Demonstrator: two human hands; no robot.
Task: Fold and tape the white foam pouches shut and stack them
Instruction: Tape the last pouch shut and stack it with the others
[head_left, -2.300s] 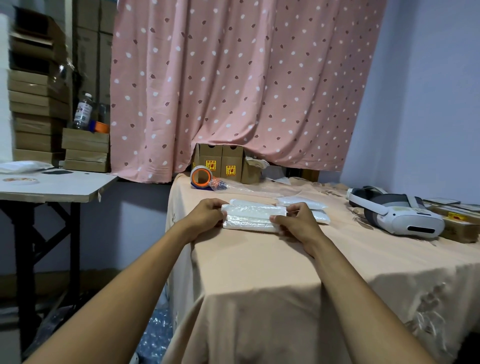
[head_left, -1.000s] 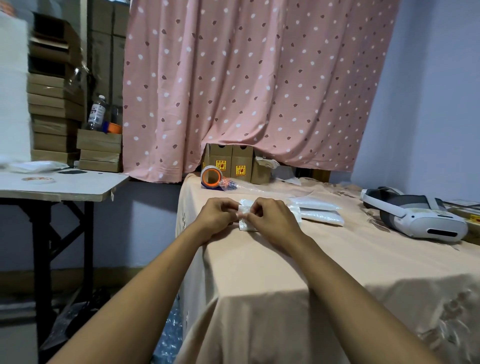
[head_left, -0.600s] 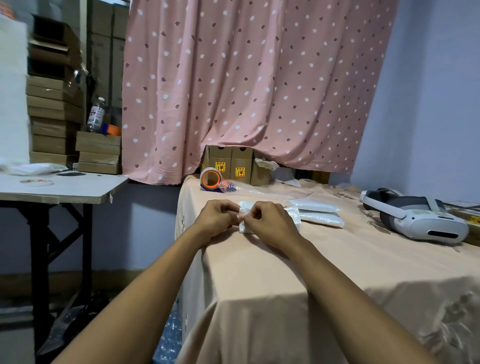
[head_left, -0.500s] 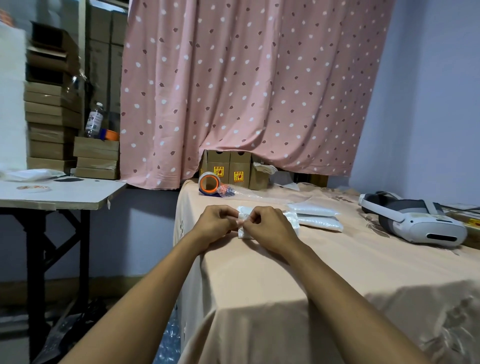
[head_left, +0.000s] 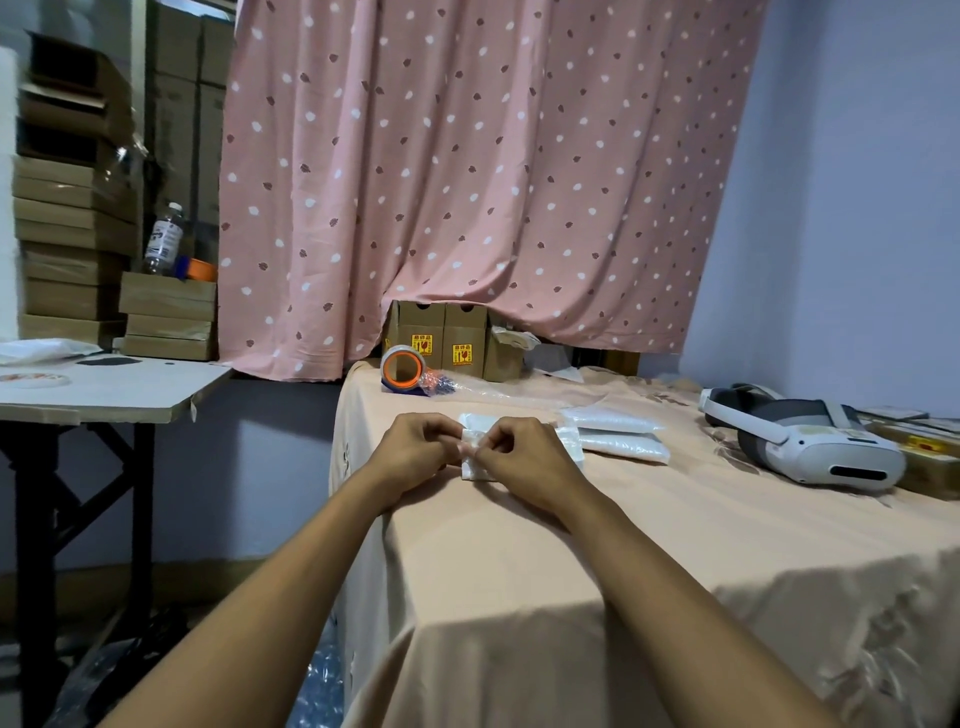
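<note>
The curtain (head_left: 467, 176) hangs behind the table (head_left: 649, 545), which carries a peach cloth. A headset (head_left: 800, 441) rests at the table's right side, well apart from the hands. Two pouches (head_left: 615, 436) lie stacked just right of the hands. A tape roll (head_left: 402, 370) stands at the far left corner. The folded pouch (head_left: 475, 449) lies on the cloth between both hands. The left hand (head_left: 413, 452) and right hand (head_left: 519, 460) each pinch its near left end, fingertips almost touching.
</note>
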